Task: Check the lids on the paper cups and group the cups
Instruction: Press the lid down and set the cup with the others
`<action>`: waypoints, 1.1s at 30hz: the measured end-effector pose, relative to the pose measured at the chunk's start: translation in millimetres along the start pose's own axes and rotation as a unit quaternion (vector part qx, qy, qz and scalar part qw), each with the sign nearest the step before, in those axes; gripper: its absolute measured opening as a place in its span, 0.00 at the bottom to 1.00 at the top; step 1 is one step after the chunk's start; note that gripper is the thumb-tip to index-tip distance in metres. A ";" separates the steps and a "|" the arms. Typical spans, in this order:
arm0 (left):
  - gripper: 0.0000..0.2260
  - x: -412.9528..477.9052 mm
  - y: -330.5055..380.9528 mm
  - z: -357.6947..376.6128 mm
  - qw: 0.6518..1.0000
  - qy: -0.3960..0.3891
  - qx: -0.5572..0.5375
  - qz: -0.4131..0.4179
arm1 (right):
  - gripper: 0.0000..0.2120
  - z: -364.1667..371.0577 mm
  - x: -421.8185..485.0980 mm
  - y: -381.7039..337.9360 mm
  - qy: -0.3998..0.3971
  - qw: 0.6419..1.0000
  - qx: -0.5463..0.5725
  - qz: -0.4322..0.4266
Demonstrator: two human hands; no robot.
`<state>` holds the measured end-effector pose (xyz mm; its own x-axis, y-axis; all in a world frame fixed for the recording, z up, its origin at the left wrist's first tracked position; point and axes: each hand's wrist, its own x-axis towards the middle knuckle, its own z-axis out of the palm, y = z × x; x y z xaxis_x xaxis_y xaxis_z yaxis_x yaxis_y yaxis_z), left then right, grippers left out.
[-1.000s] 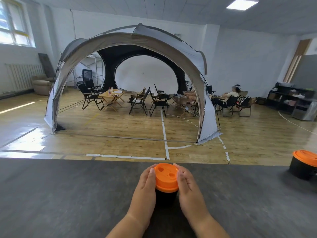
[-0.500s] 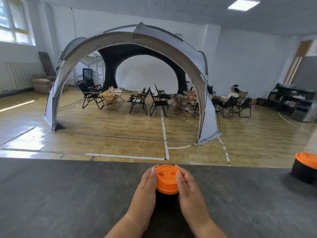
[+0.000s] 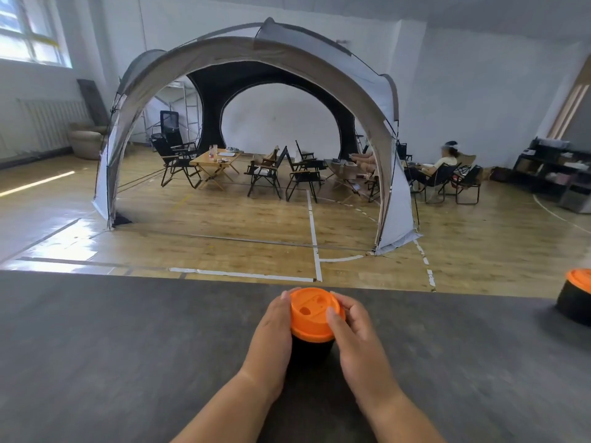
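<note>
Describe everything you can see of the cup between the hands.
The cup is black, seemingly paper, capped by an orange plastic-looking lid with two recesses on top. It stands upright on the grey table, near the far edge. The left hand holds its left side, thumb at the lid's rim. The right hand grips the lid, thumb on top, fingers curled round the rim. The hands hide most of its wall.

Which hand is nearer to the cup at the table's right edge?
Right. The right hand grips the middle cup on the side toward that edge cup; the left hand holds the opposite side, farther off.
</note>
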<state>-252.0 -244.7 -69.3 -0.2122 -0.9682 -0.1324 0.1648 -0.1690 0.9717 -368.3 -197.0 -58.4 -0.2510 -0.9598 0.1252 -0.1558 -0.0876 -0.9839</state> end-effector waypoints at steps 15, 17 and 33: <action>0.13 -5.0 5.2 1.0 1.000 -0.023 -0.005 0.006 | 0.07 -1.8 1.8 4.0 0.022 0.999 -0.021 -0.012; 0.13 -3.6 2.9 0.0 1.000 -0.012 0.010 0.020 | 0.12 -2.0 2.6 4.7 0.020 0.999 -0.019 -0.018; 0.15 -9.0 14.1 -1.9 1.000 0.012 -0.025 -0.004 | 0.15 -4.1 5.9 7.1 -0.002 0.999 -0.034 -0.013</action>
<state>-246.0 -238.7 -54.7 -0.1906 -0.9708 -0.1456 0.2114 -0.1854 0.9597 -374.8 -202.2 -64.1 -0.2418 -0.9585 0.1508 -0.2276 -0.0950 -0.9691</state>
